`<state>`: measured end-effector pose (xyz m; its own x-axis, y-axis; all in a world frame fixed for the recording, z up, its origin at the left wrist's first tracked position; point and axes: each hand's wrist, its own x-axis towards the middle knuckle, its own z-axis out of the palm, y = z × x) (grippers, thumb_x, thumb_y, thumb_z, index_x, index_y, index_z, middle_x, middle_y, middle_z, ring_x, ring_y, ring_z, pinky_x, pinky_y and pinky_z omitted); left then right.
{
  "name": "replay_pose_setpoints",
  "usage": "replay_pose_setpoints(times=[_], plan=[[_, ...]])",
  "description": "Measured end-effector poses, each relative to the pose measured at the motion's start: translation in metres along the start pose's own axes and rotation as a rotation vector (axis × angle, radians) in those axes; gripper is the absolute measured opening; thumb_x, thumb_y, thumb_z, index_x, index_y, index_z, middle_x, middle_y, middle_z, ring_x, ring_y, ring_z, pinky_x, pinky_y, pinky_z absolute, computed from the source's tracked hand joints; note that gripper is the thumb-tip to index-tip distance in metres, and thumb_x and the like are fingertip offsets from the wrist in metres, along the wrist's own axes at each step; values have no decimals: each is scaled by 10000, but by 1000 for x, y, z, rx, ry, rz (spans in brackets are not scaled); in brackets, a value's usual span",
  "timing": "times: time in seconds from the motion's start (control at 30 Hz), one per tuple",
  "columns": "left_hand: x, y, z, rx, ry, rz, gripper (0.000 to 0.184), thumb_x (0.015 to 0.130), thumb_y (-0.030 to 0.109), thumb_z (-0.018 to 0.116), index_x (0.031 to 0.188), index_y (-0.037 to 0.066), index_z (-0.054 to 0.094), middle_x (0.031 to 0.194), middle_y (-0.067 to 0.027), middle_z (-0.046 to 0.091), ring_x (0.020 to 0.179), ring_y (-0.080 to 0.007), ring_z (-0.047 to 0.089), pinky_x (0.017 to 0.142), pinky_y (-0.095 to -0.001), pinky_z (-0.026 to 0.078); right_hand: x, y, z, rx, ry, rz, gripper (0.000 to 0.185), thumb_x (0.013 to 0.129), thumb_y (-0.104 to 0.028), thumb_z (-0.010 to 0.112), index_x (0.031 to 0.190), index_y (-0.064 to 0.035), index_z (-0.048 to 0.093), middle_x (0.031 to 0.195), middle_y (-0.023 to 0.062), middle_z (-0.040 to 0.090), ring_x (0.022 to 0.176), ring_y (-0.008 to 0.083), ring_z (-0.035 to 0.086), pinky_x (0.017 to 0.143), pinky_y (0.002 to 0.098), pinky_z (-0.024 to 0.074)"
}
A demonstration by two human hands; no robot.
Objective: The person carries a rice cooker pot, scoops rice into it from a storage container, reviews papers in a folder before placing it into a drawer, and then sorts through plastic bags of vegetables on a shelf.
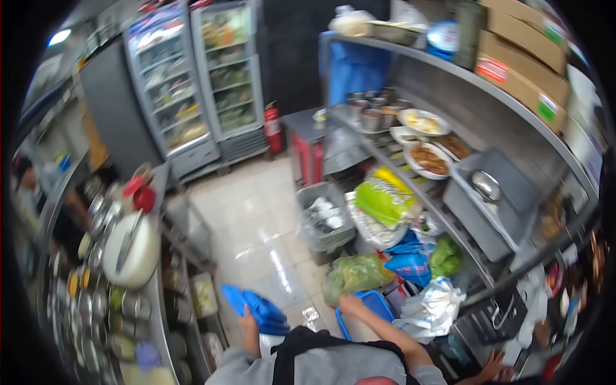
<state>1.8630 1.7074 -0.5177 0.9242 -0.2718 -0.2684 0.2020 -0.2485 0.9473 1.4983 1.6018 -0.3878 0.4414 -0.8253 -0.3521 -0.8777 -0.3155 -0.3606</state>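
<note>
Tiled kitchen floor (240,221).
Left grip (249,322) clasps blue packet (260,309), long axis slanting forward-left; right grip (350,305) beside bagged greens (360,274), hold unclear.

I watched the left hand (249,322) hold a blue bundle (262,310) above the tiled floor (247,221), its fingers wrapped at one side. The right hand (348,304) reached down by a blue crate (380,304), just beside a bag of greens (358,274) — whether it gripped the rim, I couldn't tell. Beyond stood a grey bin (312,235); to the right, a metal rack (443,59) bore plates of food (427,160). On the left counter (161,300), a knife (130,242) lay across a round white board (147,258). Two glass-door fridges (172,83) stood at the back — beside a red extinguisher (273,128).
</note>
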Motion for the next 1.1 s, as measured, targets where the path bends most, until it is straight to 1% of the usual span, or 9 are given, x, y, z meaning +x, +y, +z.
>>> replay_pose_setpoints(times=[0.07,0.23,0.4,0.53,0.6,0.7,0.8,0.93,1.1], plan=[[-8,27,-6,299,104,33,666,671,559,621,741,-103,603,685,-201,609,620,-276,586,573,-433,446,69,-38,-21,-198,-345,-320,309,810,-310,479,792,-21,587,708,169,604,589,289,584,528,380,449],[-11,52,-32,264,94,-96,700,725,599,519,752,-94,614,676,-235,598,664,-335,598,627,-436,434,11,-191,-212,1466,-734,-828,175,868,-205,470,790,-49,480,559,-9,393,457,66,341,442,222,289],[-28,85,-75,126,122,-86,675,775,562,484,748,-101,610,700,-202,609,711,-272,597,643,-419,431,101,-143,-143,342,485,-674,295,860,-229,425,673,-25,527,526,98,529,481,174,533,462,306,398],[-37,89,-107,-93,5,-94,627,807,531,467,841,-78,615,743,-129,610,706,-166,561,616,-366,442,131,-55,-15,759,-389,-82,503,850,-513,370,987,-60,542,637,62,617,505,152,575,450,317,436],[-49,107,-130,-118,-91,-159,632,813,536,461,959,-65,593,843,-117,611,760,-160,565,659,-333,455,124,-30,36,815,-371,123,639,804,-619,346,1113,-75,474,807,100,627,611,169,597,522,320,445],[-59,131,-151,-220,-166,-131,684,826,539,436,1083,-91,510,987,-152,581,886,-193,557,750,-321,453,126,2,82,1038,-483,397,813,764,-692,309,1360,-159,165,1344,173,273,991,262,513,650,377,411],[-80,182,-165,-220,-408,-252,780,823,601,327,1278,-31,296,1233,-168,430,1097,-247,459,917,-356,386,123,29,111,1295,-488,470,860,746,-712,318,1377,-182,71,1397,123,183,1045,295,466,702,420,415],[-55,181,-165,-236,-665,-278,776,824,612,273,1323,20,222,1300,-145,365,1149,-256,415,958,-379,346,179,118,227,1533,-391,232,799,757,-716,265,1362,-200,183,1378,45,260,1172,259,360,961,522,201],[-32,175,-133,-168,-880,-372,786,794,651,268,1334,81,228,1297,-128,377,1135,-285,426,944,-440,351,66,36,86,1623,-296,617,654,836,-621,217,1318,-189,311,1275,48,421,1173,229,379,971,475,241]])
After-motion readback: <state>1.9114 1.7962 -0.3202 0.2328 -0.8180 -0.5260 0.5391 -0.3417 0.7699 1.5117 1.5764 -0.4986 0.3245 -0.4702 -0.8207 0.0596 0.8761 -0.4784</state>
